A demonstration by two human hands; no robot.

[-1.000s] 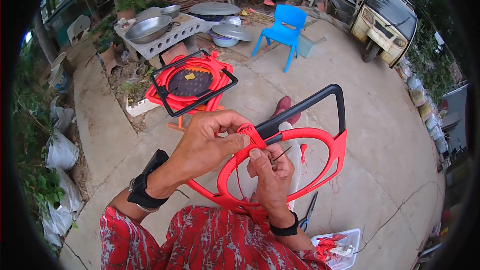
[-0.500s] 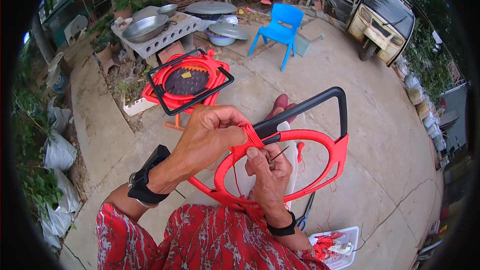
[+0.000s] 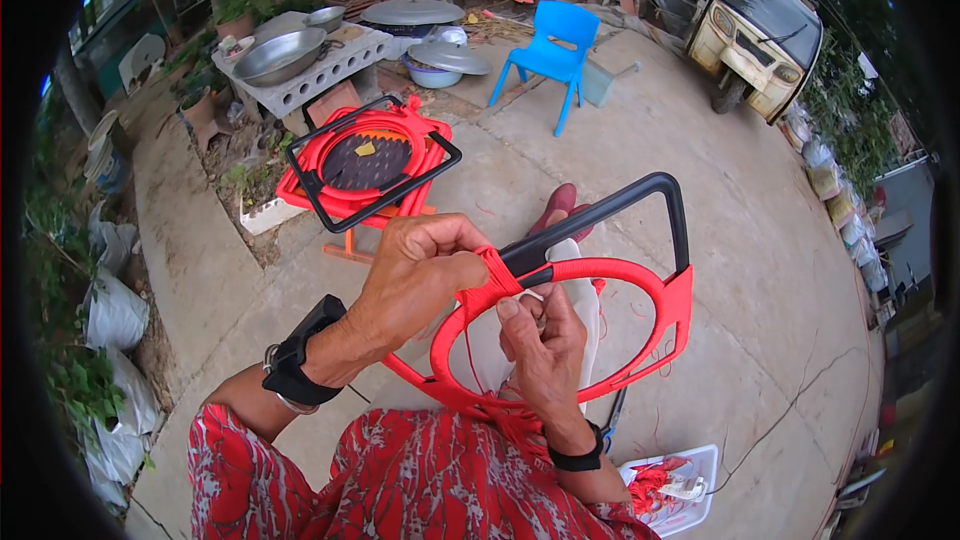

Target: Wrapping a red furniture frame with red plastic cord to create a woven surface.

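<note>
Over on my left, white sacks (image 3: 118,312) lie along the edge of the yard. A metal bowl (image 3: 280,57) stands on a slab with holes (image 3: 330,78), and just nearer to me a second red frame (image 3: 408,130) with black handles lies flat on a low seat.

A black band (image 3: 300,365) wraps my left wrist. My left hand (image 3: 422,262) is closed narrow, thumb against fingers, pinching the red cord (image 3: 492,282) wound thickly where the ring meets the handle. The red ring (image 3: 622,272) is tilted in front of me, just above my patterned red clothes (image 3: 410,470), with both my hands at it. Just right of the cord, my right hand (image 3: 543,340) is bent narrow beneath the ring's upper edge, thumb and fingertips drawn together; I cannot tell what is between them.

Farther off stands a blue chair (image 3: 555,53), and red shoes (image 3: 558,204) show behind the black handle (image 3: 602,211), which slants up to the right. Scissors (image 3: 616,412), partly hidden, lie beyond my right wrist, near a white tray (image 3: 708,480) of red scraps. At the far right, a cream three-wheeler (image 3: 752,52) is parked.
</note>
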